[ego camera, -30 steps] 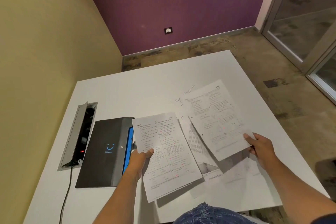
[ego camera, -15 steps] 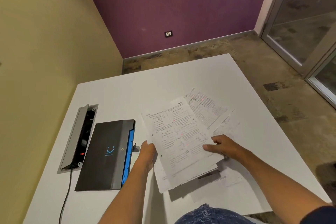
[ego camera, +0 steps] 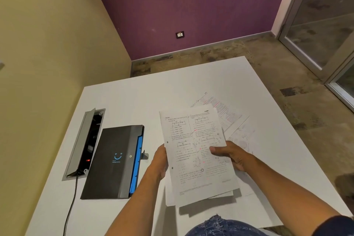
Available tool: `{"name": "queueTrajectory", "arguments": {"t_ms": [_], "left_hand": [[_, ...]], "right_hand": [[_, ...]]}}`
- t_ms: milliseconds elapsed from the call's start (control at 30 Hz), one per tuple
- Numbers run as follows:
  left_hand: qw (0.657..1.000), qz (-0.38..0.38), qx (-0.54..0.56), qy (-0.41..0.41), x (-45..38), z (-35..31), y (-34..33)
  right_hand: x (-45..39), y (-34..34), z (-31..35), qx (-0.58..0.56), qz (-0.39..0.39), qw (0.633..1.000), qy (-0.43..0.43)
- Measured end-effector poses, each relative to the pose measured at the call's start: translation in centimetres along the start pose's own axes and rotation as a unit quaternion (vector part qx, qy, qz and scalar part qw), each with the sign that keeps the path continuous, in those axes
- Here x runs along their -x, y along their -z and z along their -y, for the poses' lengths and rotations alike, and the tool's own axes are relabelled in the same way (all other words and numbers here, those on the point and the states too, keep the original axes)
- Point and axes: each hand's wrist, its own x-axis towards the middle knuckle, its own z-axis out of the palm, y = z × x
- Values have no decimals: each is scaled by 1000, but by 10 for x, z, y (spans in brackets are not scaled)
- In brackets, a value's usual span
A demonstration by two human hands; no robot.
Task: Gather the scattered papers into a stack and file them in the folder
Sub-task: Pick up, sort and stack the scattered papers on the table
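I hold a small stack of printed papers [ego camera: 193, 151] above the white table [ego camera: 143, 101], near its front edge. My left hand [ego camera: 160, 161] grips the stack's left edge, and my right hand [ego camera: 229, 156] grips its right side with the thumb on top. Behind the stack a sheet with red marks [ego camera: 228, 113] lies flat on the table. Another faint sheet [ego camera: 243, 136] lies to its right, partly under my right hand. A dark closed folder [ego camera: 113, 161] with blue tabs on its right edge lies on the table to the left of my left hand.
An open grey cable box [ego camera: 84, 142] is set into the table left of the folder, with a black cable [ego camera: 70, 203] running toward the front edge. A yellow wall stands close on the left. The table's right edge drops to the floor.
My right hand brought its sheet over onto the sheet in my left hand. The two now sit squared as one stack held by both hands, turned more upright.
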Motion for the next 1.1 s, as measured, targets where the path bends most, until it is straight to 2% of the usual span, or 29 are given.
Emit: {"name": "queueTrajectory", "arguments": {"t_ms": [133, 200, 267, 367, 500, 667, 767, 900, 1100], "left_hand": [[988, 50, 141, -48, 24, -15, -10], [981, 69, 164, -74, 35, -25, -12], [986, 90, 81, -114, 35, -34, -9], [980, 69, -104, -152, 25, -36, -1], [980, 70, -140, -125, 18, -23, 9], [975, 84, -190, -83, 14, 5, 13], [979, 78, -175, -65, 11, 24, 12], [988, 39, -127, -75, 6, 29, 10], [996, 16, -87, -27, -1, 27, 15]], "right_hand": [[-4, -8, 10, -11, -55, 995, 82], [-4, -11, 18, -1, -66, 991, 114], [-4, -11, 25, 7, -79, 988, 130], [-2, -9, 26, 15, -109, 985, 135], [2, -12, 18, 39, -142, 981, 129], [8, -10, -7, 81, -127, 986, 67], [6, -7, -23, 88, -112, 989, 33], [4, -15, -14, 86, -103, 990, 44], [-5, -9, 4, 118, 3, 993, 28]]}}
